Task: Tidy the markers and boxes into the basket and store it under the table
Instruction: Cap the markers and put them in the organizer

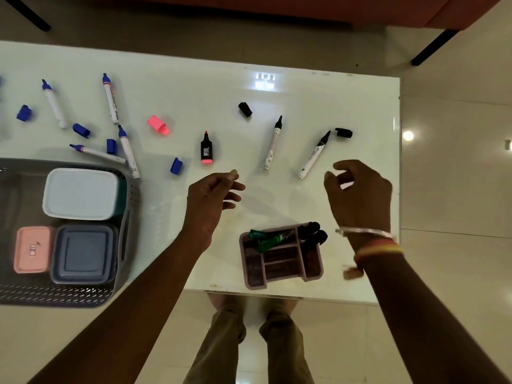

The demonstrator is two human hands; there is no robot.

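Observation:
A grey basket at the table's left front holds a white box, a pink box and a dark blue box. Several uncapped blue markers and blue caps lie behind it. Two uncapped black markers, two black caps, a pink highlighter and its pink cap lie mid-table. My left hand hovers with loosely curled fingers, holding nothing. My right hand hovers near the right black marker, fingers curled, holding nothing.
A mauve divided tray near the front edge holds green and black capped markers. The glass table ends close on the right. My legs stand below the front edge. Dark furniture legs stand on the floor beyond.

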